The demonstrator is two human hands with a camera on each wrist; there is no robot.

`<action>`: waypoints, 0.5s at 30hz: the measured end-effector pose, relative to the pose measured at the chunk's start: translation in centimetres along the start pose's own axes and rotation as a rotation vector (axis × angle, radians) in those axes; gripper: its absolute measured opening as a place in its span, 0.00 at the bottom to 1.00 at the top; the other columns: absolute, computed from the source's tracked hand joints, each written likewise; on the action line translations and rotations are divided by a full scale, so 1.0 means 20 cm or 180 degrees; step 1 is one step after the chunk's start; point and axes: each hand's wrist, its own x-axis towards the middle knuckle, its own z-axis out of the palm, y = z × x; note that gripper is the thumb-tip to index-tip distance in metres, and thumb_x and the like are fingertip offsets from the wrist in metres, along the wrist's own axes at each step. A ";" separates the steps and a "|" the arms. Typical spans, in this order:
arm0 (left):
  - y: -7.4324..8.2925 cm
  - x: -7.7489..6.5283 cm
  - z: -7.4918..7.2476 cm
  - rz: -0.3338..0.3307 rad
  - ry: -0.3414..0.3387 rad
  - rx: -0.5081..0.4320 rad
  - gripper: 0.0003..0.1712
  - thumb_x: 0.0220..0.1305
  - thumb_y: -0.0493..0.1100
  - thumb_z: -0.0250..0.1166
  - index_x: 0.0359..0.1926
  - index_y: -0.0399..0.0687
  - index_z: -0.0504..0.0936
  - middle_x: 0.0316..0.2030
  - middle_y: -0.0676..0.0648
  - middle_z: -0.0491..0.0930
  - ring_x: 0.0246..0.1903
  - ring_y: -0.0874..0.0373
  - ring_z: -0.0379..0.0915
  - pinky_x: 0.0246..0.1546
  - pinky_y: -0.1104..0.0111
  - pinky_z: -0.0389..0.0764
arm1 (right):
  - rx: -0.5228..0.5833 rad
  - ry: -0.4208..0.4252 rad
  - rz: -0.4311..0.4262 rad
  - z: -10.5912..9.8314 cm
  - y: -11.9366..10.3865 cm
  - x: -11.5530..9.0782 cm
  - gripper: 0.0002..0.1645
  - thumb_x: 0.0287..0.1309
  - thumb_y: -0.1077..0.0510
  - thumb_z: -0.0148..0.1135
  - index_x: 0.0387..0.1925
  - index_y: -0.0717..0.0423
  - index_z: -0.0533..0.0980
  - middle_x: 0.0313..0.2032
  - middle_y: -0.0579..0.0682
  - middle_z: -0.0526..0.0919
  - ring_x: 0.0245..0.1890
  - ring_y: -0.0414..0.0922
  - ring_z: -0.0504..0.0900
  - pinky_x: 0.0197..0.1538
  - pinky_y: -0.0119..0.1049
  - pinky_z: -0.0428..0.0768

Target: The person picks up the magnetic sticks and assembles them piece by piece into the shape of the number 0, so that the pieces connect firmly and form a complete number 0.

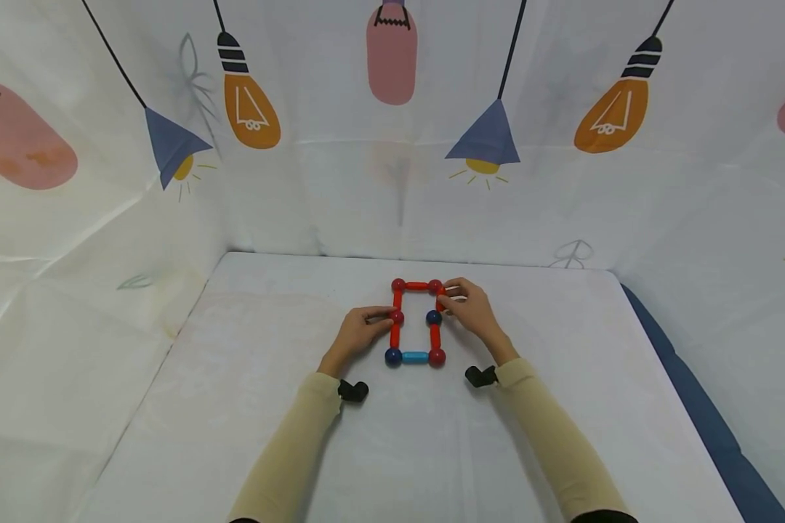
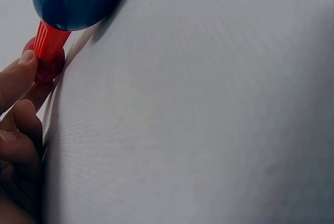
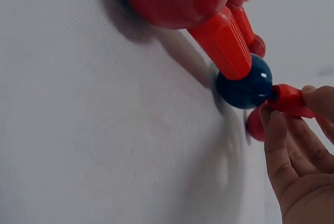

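A tall rectangular frame of balls and rods lies on the white table. My left hand pinches the red ball midway up its left side; the left wrist view shows that ball between thumb and finger. With thumb and fingertips, my right hand holds the upper right red rod, whose near end meets a dark blue ball. Red balls form the far corners, joined by a red rod. At the near side, a light blue rod links a dark blue ball and a red ball.
The white tabletop spreads around the frame. A white curtain printed with lamps hangs behind the far table edge. Dark blue fabric shows along the right side. Black wrist pieces stick out near both cuffs.
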 end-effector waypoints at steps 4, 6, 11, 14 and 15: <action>0.00 0.00 0.00 0.0033 -0.0004 -0.0012 0.19 0.69 0.47 0.69 0.60 0.59 0.86 0.59 0.53 0.85 0.67 0.51 0.73 0.68 0.51 0.72 | 0.0027 -0.0017 0.0032 0.03 0.00 0.02 0.22 0.69 0.56 0.66 0.60 0.61 0.75 0.57 0.65 0.82 0.51 0.59 0.87 0.46 0.42 0.88; 0.00 0.00 0.00 0.0046 -0.0009 -0.0009 0.19 0.69 0.48 0.69 0.60 0.59 0.86 0.58 0.53 0.85 0.67 0.51 0.73 0.69 0.51 0.72 | -0.0009 -0.0018 0.0069 0.04 -0.01 0.02 0.22 0.70 0.56 0.65 0.60 0.60 0.75 0.57 0.64 0.82 0.51 0.59 0.86 0.47 0.42 0.88; 0.01 0.00 0.00 0.0081 -0.0011 -0.0002 0.19 0.70 0.48 0.69 0.60 0.58 0.86 0.58 0.52 0.85 0.67 0.50 0.73 0.69 0.50 0.72 | -0.0138 -0.0041 0.0143 0.06 0.00 0.02 0.23 0.70 0.55 0.64 0.62 0.58 0.75 0.58 0.64 0.82 0.53 0.59 0.85 0.48 0.43 0.88; 0.01 0.00 0.00 0.0075 -0.0006 0.0011 0.19 0.70 0.48 0.69 0.60 0.59 0.86 0.58 0.52 0.85 0.67 0.50 0.73 0.68 0.50 0.72 | -0.0192 -0.0056 0.0195 0.07 0.01 0.02 0.24 0.70 0.53 0.64 0.64 0.57 0.74 0.57 0.64 0.83 0.53 0.58 0.85 0.46 0.43 0.88; 0.00 0.00 0.00 0.0066 -0.0006 0.0016 0.19 0.70 0.48 0.69 0.60 0.59 0.86 0.58 0.53 0.85 0.67 0.51 0.73 0.68 0.51 0.72 | -0.0201 -0.0048 0.0216 0.07 0.01 0.02 0.25 0.70 0.53 0.64 0.64 0.57 0.74 0.57 0.64 0.83 0.53 0.58 0.85 0.46 0.42 0.88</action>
